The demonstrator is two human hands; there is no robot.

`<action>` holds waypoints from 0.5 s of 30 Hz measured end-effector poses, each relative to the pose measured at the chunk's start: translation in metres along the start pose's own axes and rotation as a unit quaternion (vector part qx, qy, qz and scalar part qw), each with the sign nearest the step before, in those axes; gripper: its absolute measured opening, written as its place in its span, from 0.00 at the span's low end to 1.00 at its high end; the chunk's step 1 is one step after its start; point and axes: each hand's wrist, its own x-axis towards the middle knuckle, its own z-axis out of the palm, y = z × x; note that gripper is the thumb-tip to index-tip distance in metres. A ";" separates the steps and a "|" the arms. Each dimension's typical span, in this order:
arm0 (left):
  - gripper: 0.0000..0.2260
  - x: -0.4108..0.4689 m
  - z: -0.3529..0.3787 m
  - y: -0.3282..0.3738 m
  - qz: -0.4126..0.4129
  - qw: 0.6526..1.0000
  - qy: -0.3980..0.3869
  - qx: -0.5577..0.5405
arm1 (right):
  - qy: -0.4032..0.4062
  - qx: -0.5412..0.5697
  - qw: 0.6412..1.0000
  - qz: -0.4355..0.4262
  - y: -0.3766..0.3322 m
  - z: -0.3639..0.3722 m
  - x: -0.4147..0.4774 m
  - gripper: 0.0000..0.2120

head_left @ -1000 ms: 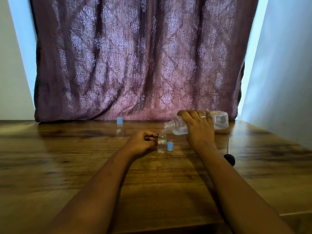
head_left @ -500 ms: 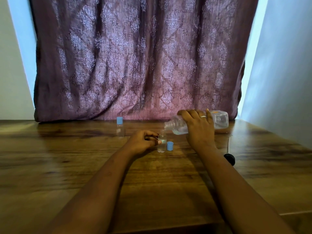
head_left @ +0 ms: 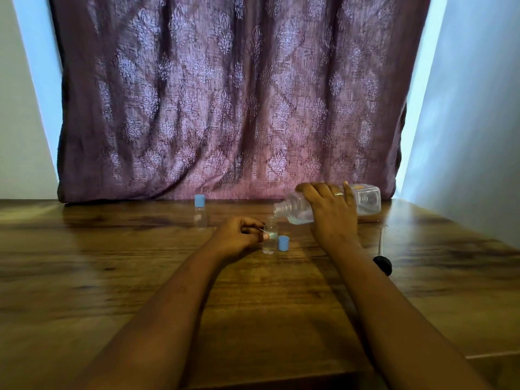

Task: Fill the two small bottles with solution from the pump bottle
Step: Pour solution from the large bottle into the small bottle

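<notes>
My right hand (head_left: 333,218) grips the clear pump bottle (head_left: 365,204), which lies tipped on its side in the air. Its open neck points left, just above an uncapped small clear bottle (head_left: 269,239). My left hand (head_left: 239,236) holds that small bottle upright on the wooden table (head_left: 112,277). Some liquid shows in the small bottle. Its blue cap (head_left: 283,243) stands on the table just to its right. A second small bottle (head_left: 200,213) with a blue cap on stands farther back and to the left, untouched.
A black pump head with its thin tube (head_left: 382,264) lies on the table to the right of my right forearm. A purple patterned curtain (head_left: 225,94) hangs behind the table's far edge. A wall stands at the right.
</notes>
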 end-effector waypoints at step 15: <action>0.09 -0.004 0.001 0.005 0.015 1.000 -0.006 -0.004 | -0.002 -0.001 1.000 -0.002 0.000 0.001 0.001 0.24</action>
